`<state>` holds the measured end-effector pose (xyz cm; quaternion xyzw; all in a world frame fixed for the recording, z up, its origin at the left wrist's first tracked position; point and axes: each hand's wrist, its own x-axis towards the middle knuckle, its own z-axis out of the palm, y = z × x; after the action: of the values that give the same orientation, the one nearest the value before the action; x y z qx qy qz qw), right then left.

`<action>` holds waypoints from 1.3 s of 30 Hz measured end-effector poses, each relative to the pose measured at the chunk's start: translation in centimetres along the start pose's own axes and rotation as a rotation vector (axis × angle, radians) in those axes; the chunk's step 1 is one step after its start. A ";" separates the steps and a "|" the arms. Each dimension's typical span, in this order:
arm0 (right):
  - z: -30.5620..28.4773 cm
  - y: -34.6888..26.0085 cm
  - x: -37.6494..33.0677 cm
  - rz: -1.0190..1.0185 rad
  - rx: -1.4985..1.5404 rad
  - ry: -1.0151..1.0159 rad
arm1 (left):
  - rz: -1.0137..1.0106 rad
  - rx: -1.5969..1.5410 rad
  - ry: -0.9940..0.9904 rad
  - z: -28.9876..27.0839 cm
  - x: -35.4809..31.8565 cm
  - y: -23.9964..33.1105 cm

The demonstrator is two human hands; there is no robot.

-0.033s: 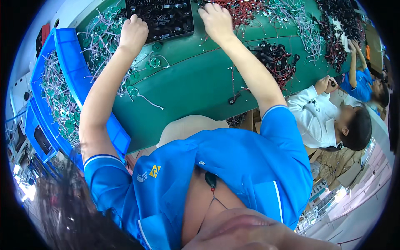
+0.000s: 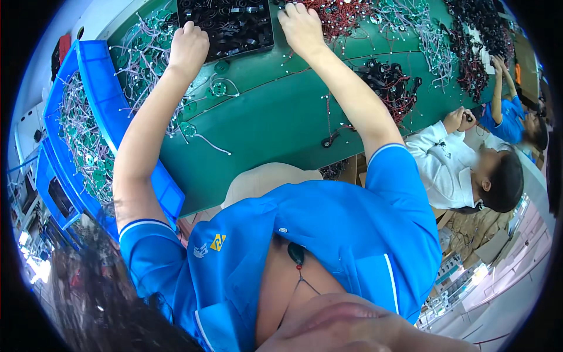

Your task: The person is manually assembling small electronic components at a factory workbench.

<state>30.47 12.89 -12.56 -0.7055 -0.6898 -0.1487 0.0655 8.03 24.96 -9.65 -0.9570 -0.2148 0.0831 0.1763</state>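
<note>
My left hand (image 2: pixel 190 48) is closed, its curled fingers over the left side of a black tray (image 2: pixel 267 48). Whatever those fingers hold, if anything, is hidden. Black ring-shaped and curved parts (image 2: pixel 234 26) fill the tray. Just beyond its right side is my right hand (image 2: pixel 302 29), fingers bent inward at the upper picture edge. I cannot make out what is in them. A heap of red wires with small white ends (image 2: pixel 346 17) lies beside this hand. Green round boards with pale wires (image 2: pixel 141 56) are piled beside my left hand and forearm.
A blue bin (image 2: pixel 88 76) full of wired green boards stands at the left of the green table (image 2: pixel 252 123). Black parts with red wires (image 2: pixel 387 85) lie beyond my right forearm. On the right sit a person in white (image 2: pixel 440 158) and another in blue (image 2: pixel 507 117).
My right hand has shifted very slightly, its fingers now a little more bent. The left hand and the tray stay in place.
</note>
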 end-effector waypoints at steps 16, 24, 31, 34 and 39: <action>-5.9 -0.5 -3.0 0.238 0.640 0.282 | -0.700 -2.048 0.232 -8.4 -4.6 5.7; -9.2 -2.8 -10.9 0.438 0.438 -0.070 | -0.564 -1.549 0.250 -9.1 -10.5 11.5; -9.3 -6.7 -17.4 0.497 0.547 -0.077 | -0.792 -1.883 0.052 -8.5 -15.6 14.3; -8.2 -6.8 -19.0 0.378 0.549 -0.182 | -0.836 -2.029 -0.028 -9.5 -16.6 14.9; -8.6 -9.5 -18.5 -0.055 0.695 -0.264 | -0.766 -2.150 -0.091 -9.1 -17.0 15.9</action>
<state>19.97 -6.97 -11.04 -0.6354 -0.7205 0.1847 0.2076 1.02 1.25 -5.76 -0.4802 -0.4587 -0.1684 -0.7284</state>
